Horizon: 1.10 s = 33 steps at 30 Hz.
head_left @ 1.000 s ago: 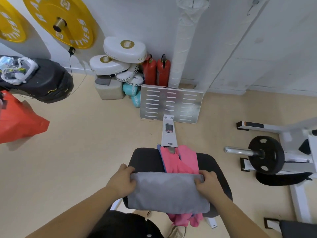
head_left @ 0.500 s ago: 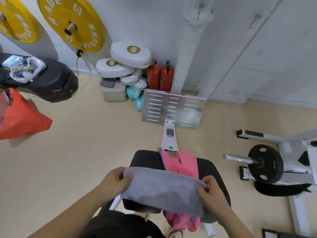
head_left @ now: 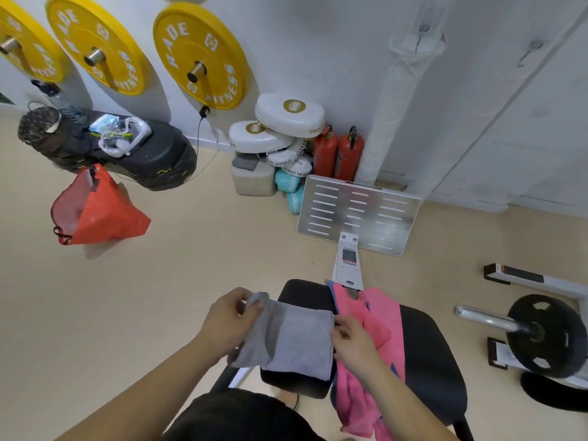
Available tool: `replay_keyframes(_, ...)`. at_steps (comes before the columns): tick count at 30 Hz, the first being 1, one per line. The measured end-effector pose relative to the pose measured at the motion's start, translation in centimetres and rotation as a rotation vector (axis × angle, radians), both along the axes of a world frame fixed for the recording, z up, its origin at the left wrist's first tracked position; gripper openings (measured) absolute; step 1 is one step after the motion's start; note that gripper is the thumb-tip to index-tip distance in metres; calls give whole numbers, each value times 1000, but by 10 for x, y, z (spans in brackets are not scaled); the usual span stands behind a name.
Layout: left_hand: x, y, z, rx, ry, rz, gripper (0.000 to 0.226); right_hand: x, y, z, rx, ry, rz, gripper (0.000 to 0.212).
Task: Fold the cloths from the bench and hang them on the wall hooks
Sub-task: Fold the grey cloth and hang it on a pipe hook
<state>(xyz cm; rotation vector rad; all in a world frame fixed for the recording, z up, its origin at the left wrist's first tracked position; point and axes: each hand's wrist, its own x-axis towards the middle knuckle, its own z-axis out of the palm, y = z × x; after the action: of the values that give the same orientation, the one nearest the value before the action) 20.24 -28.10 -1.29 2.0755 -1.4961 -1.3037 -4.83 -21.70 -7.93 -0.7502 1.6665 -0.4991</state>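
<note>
You're mid-fold: your left hand (head_left: 227, 319) pinches the soft grey cloth (head_left: 292, 338) at its left corner, and your right hand (head_left: 353, 340) pinches its right edge. Next, likely: bring the ends together squarely. It hangs over the padded black bench (head_left: 426, 351), beside a rumpled pink cloth (head_left: 378, 316). A wire hook (head_left: 529, 52) waits on the wall.

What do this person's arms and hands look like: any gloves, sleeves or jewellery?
No gloves: the left hand and right hand are bare, and no ring shows on the visible fingers. Both forearms are bare too, with no sleeve, watch or band in view. Between them shows a black garment worn by the person.
</note>
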Motion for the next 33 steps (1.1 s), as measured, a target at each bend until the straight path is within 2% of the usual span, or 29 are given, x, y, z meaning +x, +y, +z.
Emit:
replay_keyframes(3, -40, 6, -11, 71, 60, -57, 17, -6, 9, 15, 5, -43, -22, 28)
replay_keyframes(5, -65, 9, -23, 67, -22, -189, 14, -12, 17, 17, 14, -44, -16, 31)
replay_keyframes(8, -98, 13, -39, 21, -118, -352, 28, -20, 30, 15, 33, -46, -7, 34)
replay_keyframes(10, -112, 13, -52, 101, -136, -430, 28, -23, 35, 13, 26, -37, -2, 33)
replay_keyframes(13, -118, 11, -63, 242, -143, -597, 15, -23, 40, 9, 11, -22, 14, 33)
replay_keyframes(14, -117, 10, -65, 266, -115, -608, 23, -22, 40, 9, 11, -16, 20, 33)
replay_keyframes(16, -108, 7, -64, 289, -36, -550, 43, -19, 38, 11, -2, 18, 44, 32)
replay_keyframes(17, -101, 5, -63, 272, -47, -510, 43, -16, 35, 13, -16, 46, 62, 32)
replay_keyframes(20, -68, 0, -60, 146, -231, -342, 42, -5, 23, 16, -99, 282, 226, 32)
replay_keyframes(22, -44, 0, -60, 202, -279, -220, 50, 5, 15, 15, -150, 430, 401, 50)
replay_keyframes(24, -31, 8, -61, 323, -243, -189, 62, 16, 8, 12, -140, 464, 541, 64)
replay_keyframes(26, -30, 18, -63, 393, -165, -159, 57, 26, 6, 6, -92, 477, 636, 74)
replay_keyframes(28, -31, 24, -68, 365, -111, -95, 48, 33, 6, -1, -53, 536, 717, 80)
replay_keyframes(33, -35, 22, -69, 307, -46, -42, 40, 40, 0, -11, -33, 625, 747, 83)
